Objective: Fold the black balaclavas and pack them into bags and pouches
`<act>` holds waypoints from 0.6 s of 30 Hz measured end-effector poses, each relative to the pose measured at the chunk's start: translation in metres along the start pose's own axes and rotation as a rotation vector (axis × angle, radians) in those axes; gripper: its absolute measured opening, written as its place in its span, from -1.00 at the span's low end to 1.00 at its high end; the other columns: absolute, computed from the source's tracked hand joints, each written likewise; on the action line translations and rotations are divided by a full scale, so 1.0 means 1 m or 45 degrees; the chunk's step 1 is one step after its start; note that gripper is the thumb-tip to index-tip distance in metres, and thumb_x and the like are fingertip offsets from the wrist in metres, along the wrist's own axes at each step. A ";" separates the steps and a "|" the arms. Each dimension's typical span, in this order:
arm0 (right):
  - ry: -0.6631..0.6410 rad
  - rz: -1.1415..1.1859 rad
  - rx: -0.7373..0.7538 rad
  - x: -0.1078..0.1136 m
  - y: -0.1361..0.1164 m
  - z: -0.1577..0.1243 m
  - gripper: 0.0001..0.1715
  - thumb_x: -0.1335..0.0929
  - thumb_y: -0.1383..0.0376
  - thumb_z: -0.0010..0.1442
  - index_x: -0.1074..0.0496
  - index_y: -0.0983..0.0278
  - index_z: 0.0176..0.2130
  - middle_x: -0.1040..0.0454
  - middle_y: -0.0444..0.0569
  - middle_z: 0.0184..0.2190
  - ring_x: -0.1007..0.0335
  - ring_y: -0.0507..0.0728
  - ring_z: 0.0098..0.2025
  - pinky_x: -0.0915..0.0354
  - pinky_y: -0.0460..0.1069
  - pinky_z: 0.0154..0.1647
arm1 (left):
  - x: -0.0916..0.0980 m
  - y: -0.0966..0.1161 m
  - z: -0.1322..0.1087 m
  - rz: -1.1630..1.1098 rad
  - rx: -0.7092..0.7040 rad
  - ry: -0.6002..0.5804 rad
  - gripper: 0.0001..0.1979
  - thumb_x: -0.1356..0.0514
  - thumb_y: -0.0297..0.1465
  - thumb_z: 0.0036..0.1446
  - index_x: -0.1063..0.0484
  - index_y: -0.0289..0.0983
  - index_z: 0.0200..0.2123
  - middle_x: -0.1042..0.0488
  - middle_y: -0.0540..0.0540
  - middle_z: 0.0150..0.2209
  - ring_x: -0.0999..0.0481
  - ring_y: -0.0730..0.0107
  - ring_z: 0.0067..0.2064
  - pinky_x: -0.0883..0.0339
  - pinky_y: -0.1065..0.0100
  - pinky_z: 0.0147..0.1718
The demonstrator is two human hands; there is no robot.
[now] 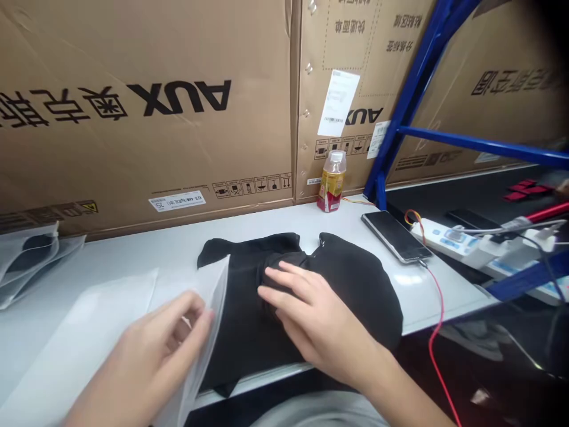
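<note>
A folded black garment [347, 279] lies on the white table [133, 249] in front of me. My right hand [311, 314] rests flat on the garment's middle, fingers stretched out and pointing left. My left hand [151, 356] pinches the raised edge of a clear plastic bag [213, 296] at the garment's left side. The bag's mouth stands up against the cloth, and the rest of the bag lies flat to the left.
Large AUX cardboard boxes [146, 101] wall off the back. A small bottle [331, 181] stands by them. A phone [395, 236] with a red cable, a power strip [448, 240] and a blue rack frame [400, 112] are at right. More bagged items [26, 261] lie at far left.
</note>
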State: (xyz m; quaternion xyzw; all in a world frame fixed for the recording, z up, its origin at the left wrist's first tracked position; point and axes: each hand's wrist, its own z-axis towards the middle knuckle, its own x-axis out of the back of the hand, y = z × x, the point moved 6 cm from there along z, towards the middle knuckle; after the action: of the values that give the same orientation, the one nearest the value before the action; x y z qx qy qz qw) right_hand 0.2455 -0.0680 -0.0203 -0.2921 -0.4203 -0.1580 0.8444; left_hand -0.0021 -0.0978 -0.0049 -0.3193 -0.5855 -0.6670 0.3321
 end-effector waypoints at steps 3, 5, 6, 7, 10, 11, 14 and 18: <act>0.026 0.051 0.159 0.000 -0.023 0.001 -0.50 -0.26 0.45 0.43 -0.39 0.15 0.28 -0.41 -0.01 0.34 -0.17 0.22 0.43 -0.27 0.16 0.34 | -0.035 0.026 0.004 -0.140 0.001 -0.238 -0.68 -0.09 -0.04 0.38 -0.37 -0.12 -0.31 -0.49 0.06 -0.50 -0.52 0.31 -0.48 -0.38 0.41 -0.53; 0.019 0.067 0.195 -0.006 -0.028 0.001 -0.59 -0.28 0.42 0.44 -0.41 0.18 0.22 -0.50 -0.01 0.24 -0.27 0.20 0.34 -0.29 0.14 0.27 | -0.042 0.034 0.005 -0.236 0.010 -0.253 -0.68 -0.09 -0.03 0.39 -0.37 -0.12 -0.28 -0.50 0.04 -0.46 -0.54 0.30 -0.44 -0.40 0.41 -0.50; 0.012 0.068 0.195 -0.009 -0.028 0.001 -0.65 -0.29 0.41 0.44 -0.43 0.19 0.16 -0.55 -0.02 0.17 -0.32 0.19 0.28 -0.30 0.13 0.22 | -0.042 0.036 0.005 -0.278 0.021 -0.224 -0.70 -0.09 -0.02 0.39 -0.38 -0.11 -0.22 -0.50 0.05 -0.47 -0.54 0.31 -0.44 -0.41 0.40 -0.49; -0.001 0.063 0.184 -0.013 -0.026 0.001 -0.72 -0.30 0.41 0.44 -0.46 0.20 0.09 -0.59 -0.03 0.09 -0.37 0.18 0.20 -0.32 0.11 0.16 | -0.039 0.037 0.005 -0.318 0.030 -0.168 -0.71 -0.10 -0.02 0.39 -0.39 -0.09 -0.12 -0.48 0.07 -0.49 -0.54 0.31 -0.46 -0.42 0.39 -0.48; -0.037 0.009 0.136 -0.019 -0.018 0.001 -0.84 -0.34 0.43 0.40 -0.47 0.19 -0.11 -0.60 -0.08 -0.11 -0.42 0.15 0.01 -0.30 0.09 -0.05 | -0.022 0.034 0.006 -0.337 0.046 0.067 -0.53 -0.10 -0.03 0.39 -0.29 -0.06 0.26 -0.40 0.12 -0.53 -0.47 0.34 -0.52 -0.44 0.38 -0.47; -0.049 -0.001 0.120 -0.019 -0.015 0.002 -0.85 -0.34 0.44 0.38 -0.46 0.19 -0.14 -0.59 -0.08 -0.14 -0.42 0.15 -0.03 -0.28 0.08 -0.09 | -0.017 0.032 0.006 -0.288 0.034 0.133 -0.52 -0.10 -0.05 0.39 -0.31 -0.05 0.28 -0.42 0.10 -0.50 -0.47 0.35 -0.51 -0.43 0.39 -0.47; -0.096 0.073 0.087 -0.012 -0.011 0.003 -0.85 -0.35 0.45 0.34 -0.46 0.20 -0.17 -0.56 -0.07 -0.15 -0.40 0.14 -0.03 -0.28 0.08 -0.06 | -0.007 0.028 0.007 -0.079 -0.077 0.207 -0.70 -0.14 -0.11 0.37 -0.57 -0.02 0.02 -0.54 0.05 -0.35 -0.51 0.39 -0.41 -0.42 0.44 -0.42; -0.159 0.263 0.025 0.000 -0.004 0.003 -0.83 -0.35 0.43 0.37 -0.47 0.19 -0.10 -0.57 -0.07 -0.10 -0.44 0.13 0.01 -0.32 0.07 0.04 | -0.016 0.022 0.011 -0.057 -0.155 0.106 -0.62 -0.10 -0.18 0.40 -0.40 -0.04 0.23 -0.54 0.06 -0.34 -0.50 0.42 -0.45 -0.41 0.48 -0.47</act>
State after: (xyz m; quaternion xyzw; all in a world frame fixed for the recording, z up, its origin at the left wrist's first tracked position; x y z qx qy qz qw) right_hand 0.2416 -0.0692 -0.0173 -0.3348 -0.4414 -0.0477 0.8311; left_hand 0.0255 -0.0875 -0.0038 -0.2976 -0.5366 -0.7214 0.3211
